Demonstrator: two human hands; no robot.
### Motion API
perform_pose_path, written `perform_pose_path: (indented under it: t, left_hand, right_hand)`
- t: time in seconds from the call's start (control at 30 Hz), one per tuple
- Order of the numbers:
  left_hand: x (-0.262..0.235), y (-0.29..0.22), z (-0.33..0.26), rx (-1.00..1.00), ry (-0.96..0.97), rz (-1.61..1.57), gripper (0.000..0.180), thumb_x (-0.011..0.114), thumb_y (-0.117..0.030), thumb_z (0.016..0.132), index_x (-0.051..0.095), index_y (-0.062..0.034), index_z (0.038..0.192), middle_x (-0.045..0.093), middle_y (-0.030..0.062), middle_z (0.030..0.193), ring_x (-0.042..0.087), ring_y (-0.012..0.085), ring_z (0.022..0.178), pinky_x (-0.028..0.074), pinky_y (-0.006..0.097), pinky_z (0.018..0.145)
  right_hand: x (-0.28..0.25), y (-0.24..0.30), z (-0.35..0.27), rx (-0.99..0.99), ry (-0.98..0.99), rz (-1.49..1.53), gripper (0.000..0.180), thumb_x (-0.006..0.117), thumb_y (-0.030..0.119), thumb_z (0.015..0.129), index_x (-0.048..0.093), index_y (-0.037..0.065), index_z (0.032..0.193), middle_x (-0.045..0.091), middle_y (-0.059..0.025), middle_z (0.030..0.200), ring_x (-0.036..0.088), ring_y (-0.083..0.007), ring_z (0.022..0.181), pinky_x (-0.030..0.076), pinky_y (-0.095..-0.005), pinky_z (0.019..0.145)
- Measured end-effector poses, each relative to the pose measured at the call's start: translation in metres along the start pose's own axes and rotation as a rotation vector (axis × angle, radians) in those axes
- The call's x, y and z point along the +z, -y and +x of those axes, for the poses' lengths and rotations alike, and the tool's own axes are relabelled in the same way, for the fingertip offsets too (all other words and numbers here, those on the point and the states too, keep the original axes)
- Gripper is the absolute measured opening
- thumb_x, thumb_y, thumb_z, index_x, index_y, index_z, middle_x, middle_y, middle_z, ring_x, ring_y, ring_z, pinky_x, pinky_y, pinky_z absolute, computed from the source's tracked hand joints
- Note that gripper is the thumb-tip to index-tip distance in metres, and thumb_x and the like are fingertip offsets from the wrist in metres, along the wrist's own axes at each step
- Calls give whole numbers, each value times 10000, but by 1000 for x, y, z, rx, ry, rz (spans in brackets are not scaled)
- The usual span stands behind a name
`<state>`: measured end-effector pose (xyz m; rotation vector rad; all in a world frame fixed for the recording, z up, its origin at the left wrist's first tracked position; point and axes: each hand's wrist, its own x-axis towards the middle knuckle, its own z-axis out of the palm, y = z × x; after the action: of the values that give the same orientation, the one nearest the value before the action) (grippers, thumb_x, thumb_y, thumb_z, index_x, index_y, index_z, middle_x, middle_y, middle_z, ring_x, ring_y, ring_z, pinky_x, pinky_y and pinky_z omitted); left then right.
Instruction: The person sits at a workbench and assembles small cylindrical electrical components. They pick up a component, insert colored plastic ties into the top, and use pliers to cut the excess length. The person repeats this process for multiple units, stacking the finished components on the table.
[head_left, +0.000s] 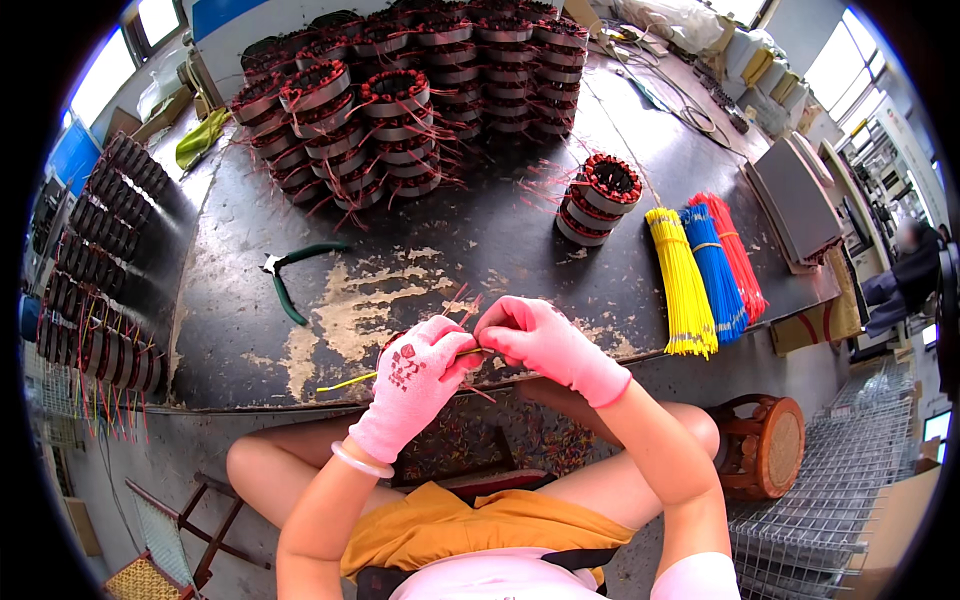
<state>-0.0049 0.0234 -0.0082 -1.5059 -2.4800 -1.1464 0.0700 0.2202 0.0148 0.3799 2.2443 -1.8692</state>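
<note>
Both hands wear pink knit gloves and meet over the near edge of the worktable. My left hand is closed round a yellow wire, whose long end sticks out to the left. Thin reddish wires fan out above and below its fingers. Something dark and red shows at the left hand's far side, mostly covered by the glove; a wound stator core is likely but not plain. My right hand pinches at the wires close to the left fingertips; the exact pinched strand is hidden.
Green-handled cutters lie at left on the worn black table. Stacked wound stators stand at the back, a shorter stack at right. Yellow, blue and red wire bundles lie beside it. More stators line the left.
</note>
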Motion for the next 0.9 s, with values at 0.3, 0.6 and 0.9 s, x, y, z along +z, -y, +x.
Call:
perform_pose_path:
  t: [0.3,0.6,0.9]
  left_hand:
    - [2,3,-2,14,12,-26,122,737,-120,841,682,-89,946,661,56,970,675,283,888,545,393,729]
    - [3,4,0,11,28,-61,97,704,-111,878,678,-88,968,656,62,964,669,289,878,544,397,721]
    - [1,2,-2,-35,15,-63,101,718,-124,877,677,-85,961,655,61,964,675,287,863,545,395,697]
  right_hand:
    - [13,-13,-30,-375,-289,-484,446,800,155,833,654,27,1234,716,-93,1128,702,-172,802,567,-313,749]
    - [14,-29,-11,-49,22,-152,153,654,201,976,676,56,1019,696,-72,849,681,-141,780,532,-307,702]
    - [10,-19,-27,-553,-195,-673,262,697,131,889,631,71,1135,659,-97,1036,670,-257,837,531,-351,715]
